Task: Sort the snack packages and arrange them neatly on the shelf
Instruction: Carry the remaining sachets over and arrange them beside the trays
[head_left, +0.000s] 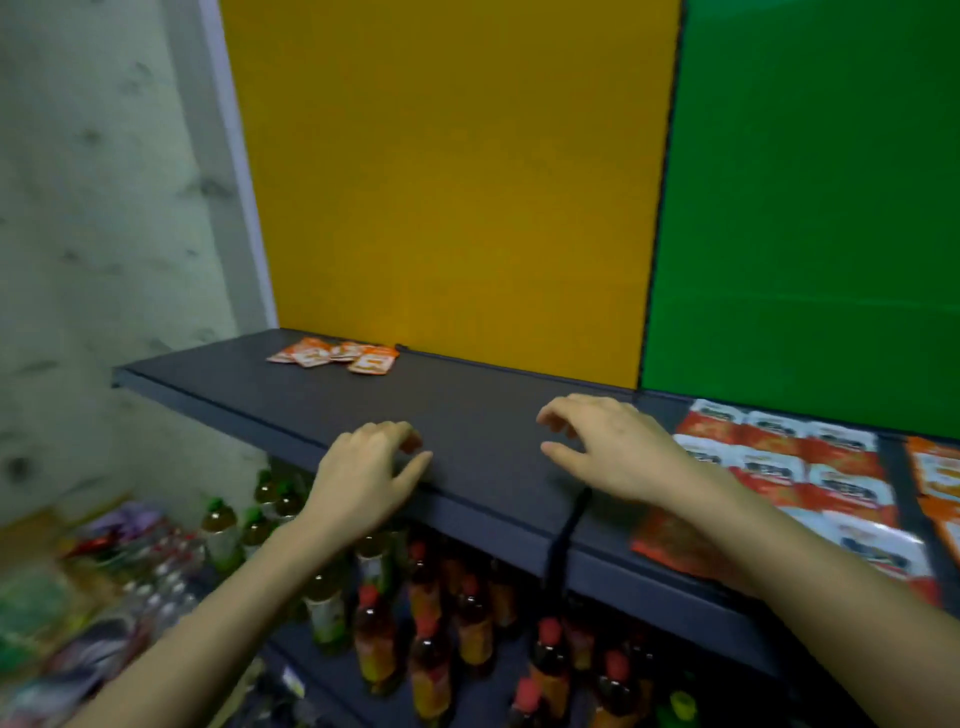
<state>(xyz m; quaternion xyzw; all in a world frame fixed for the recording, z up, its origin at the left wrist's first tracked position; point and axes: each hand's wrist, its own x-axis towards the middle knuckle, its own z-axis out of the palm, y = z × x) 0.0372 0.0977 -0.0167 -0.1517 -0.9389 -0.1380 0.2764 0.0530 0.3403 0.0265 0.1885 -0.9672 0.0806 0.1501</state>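
Note:
A dark grey shelf (467, 410) runs across the view. A few small orange snack packets (335, 354) lie loose at its back left. Red-and-white snack packages (789, 457) lie in neat rows on the right, with orange packages (935, 478) beyond them at the frame's edge. My left hand (363, 473) hovers at the shelf's front edge, fingers loosely curled, holding nothing. My right hand (608, 447) hangs over the bare middle of the shelf, fingers relaxed and empty, just left of the red packages.
A yellow panel (447, 182) and a green panel (810, 208) back the shelf. A black divider strip (566, 540) crosses the shelf front. Bottled drinks (431, 623) with red and green caps fill the lower shelf. Blurred mixed goods (78, 597) sit low left by a pale wall.

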